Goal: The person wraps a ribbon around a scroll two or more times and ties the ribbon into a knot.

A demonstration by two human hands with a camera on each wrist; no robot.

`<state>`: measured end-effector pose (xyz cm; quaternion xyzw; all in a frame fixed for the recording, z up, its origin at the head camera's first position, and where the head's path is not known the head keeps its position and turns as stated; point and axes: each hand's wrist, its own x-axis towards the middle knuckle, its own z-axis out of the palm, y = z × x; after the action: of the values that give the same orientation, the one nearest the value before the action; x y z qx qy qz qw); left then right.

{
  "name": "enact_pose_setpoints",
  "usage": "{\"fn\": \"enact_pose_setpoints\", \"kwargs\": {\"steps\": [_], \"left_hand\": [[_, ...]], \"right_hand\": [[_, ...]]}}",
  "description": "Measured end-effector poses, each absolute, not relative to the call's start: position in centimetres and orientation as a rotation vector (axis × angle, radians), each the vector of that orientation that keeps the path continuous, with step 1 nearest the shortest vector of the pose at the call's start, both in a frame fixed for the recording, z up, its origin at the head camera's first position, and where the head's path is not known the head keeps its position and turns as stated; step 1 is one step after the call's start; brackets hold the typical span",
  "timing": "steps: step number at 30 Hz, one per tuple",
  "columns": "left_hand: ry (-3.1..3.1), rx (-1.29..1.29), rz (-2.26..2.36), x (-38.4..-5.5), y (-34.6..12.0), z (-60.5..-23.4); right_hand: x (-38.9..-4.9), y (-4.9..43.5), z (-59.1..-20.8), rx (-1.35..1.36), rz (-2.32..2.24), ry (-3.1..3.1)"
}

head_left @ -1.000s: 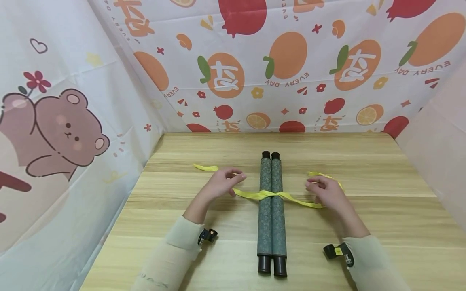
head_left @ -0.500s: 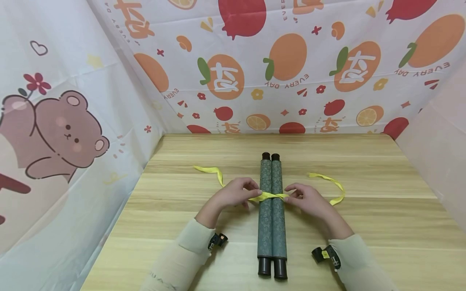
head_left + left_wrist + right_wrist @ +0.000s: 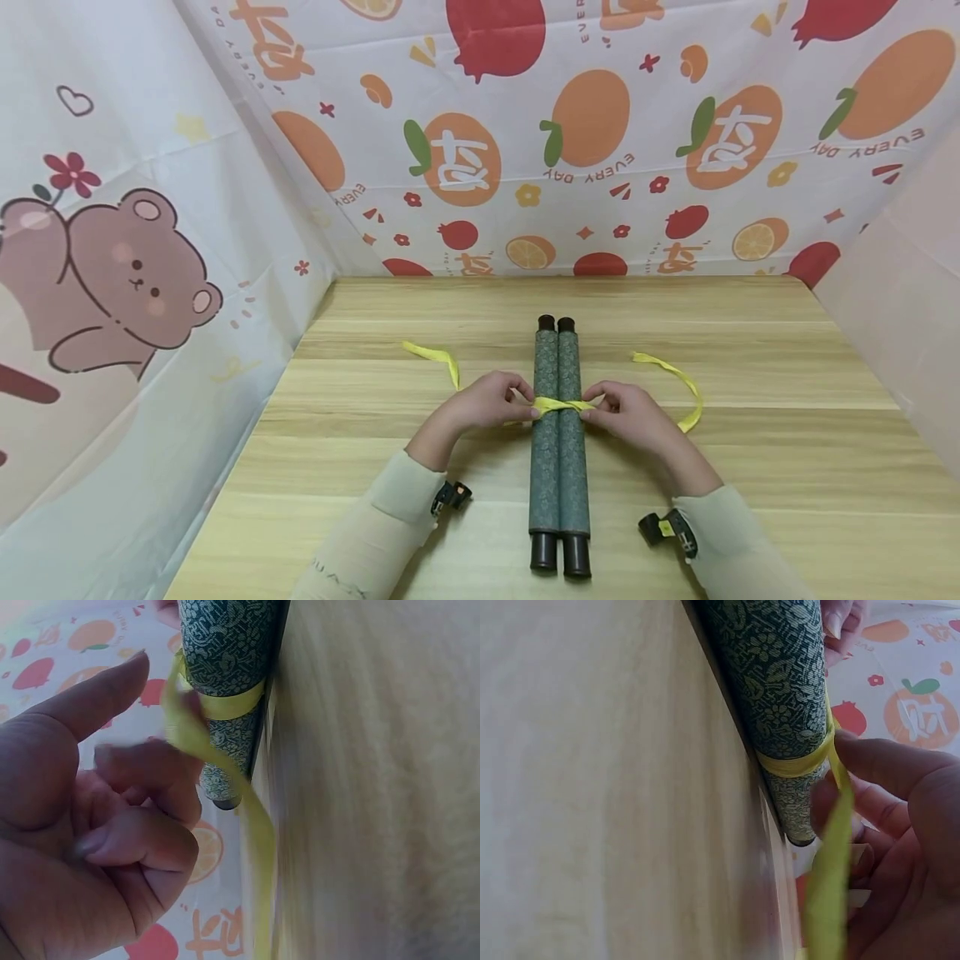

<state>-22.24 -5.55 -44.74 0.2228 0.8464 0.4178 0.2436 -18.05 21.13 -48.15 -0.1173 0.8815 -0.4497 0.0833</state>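
Note:
A scroll (image 3: 545, 483), wound as two green patterned rolls with dark end knobs, lies lengthwise on the table. A yellow ribbon (image 3: 551, 405) goes round both rolls and crosses on top. My left hand (image 3: 483, 402) is at the crossing's left side; in the left wrist view its thumb stands apart while curled fingers touch the ribbon (image 3: 187, 731). From the right, my right hand (image 3: 633, 414) holds the ribbon (image 3: 829, 877) beside the roll between thumb and forefinger. Loose ribbon tails curve across the wood beyond each hand.
The light wood table (image 3: 787, 450) ends at a fruit-print cloth (image 3: 487, 75) behind. A cloth with a bear (image 3: 142, 267) hangs on the left, and a pale one (image 3: 900, 300) on the right. Small cameras sit at both sleeve cuffs.
Both hands have come inward from the ribbon's outer lengths to its crossing over the scroll. During the last half second they have barely moved. The scroll stays in place.

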Motion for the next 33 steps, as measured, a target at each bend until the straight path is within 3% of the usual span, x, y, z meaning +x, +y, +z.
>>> {"fn": "enact_pose_setpoints", "kwargs": {"steps": [20, 33], "left_hand": [[2.471, 0.618, 1.086, -22.6, -5.8, -44.6], [2.271, 0.724, 1.031, -22.8, -7.3, -44.4]], "right_hand": [[-17.7, 21.9, -48.2, -0.334, -1.277, 2.703], [-17.6, 23.0, -48.1, -0.432, -1.229, 2.635]]}}
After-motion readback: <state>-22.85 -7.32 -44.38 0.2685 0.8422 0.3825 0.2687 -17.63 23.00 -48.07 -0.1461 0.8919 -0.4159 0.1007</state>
